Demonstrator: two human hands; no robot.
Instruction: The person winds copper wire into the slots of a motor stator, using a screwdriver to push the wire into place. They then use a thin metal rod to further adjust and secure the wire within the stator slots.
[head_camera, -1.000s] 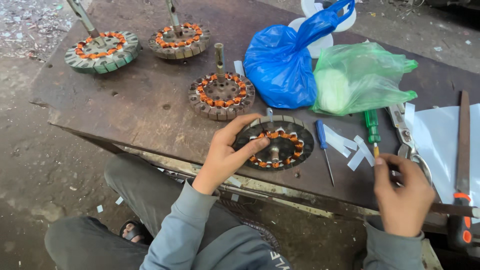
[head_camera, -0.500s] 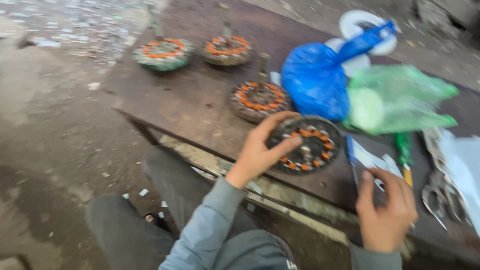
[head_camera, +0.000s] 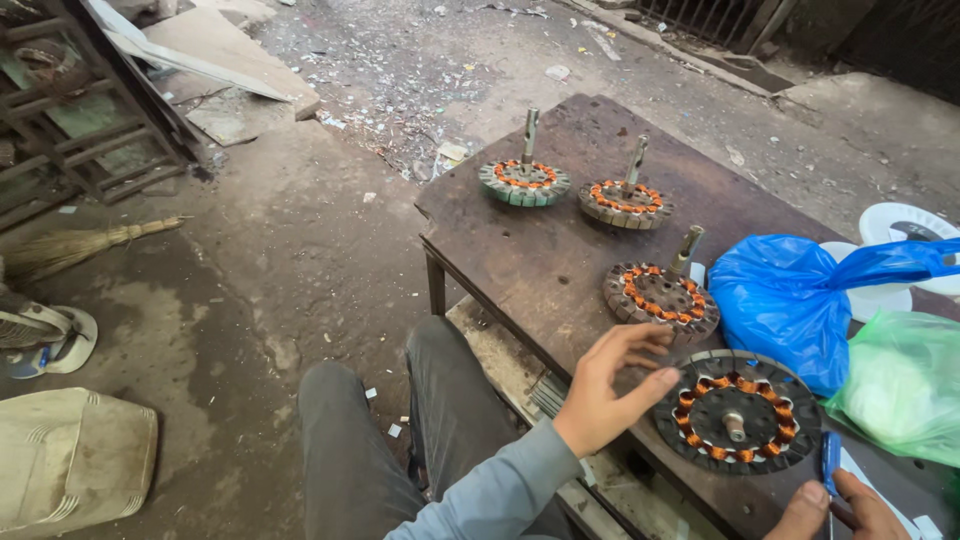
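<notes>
Your dark bench (head_camera: 520, 250) carries four wound motor stators, and the nearest stator (head_camera: 737, 411) lies flat at its front edge. Your left hand (head_camera: 607, 387) hangs spread and released, fingers (head_camera: 655, 382) just at its rim: a steadying step, I'd judge. Your right hand (head_camera: 835, 508) (half out of view) pinches a blue-handled screwdriver (head_camera: 829, 462) beside it; next calls for a firm hold.

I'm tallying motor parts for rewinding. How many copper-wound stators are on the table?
4. Two sit at the table's far end: a greenish stator and its neighbour. The third stator is mid-table; the fourth stator lies by the left hand. The bags may hide more.
</notes>
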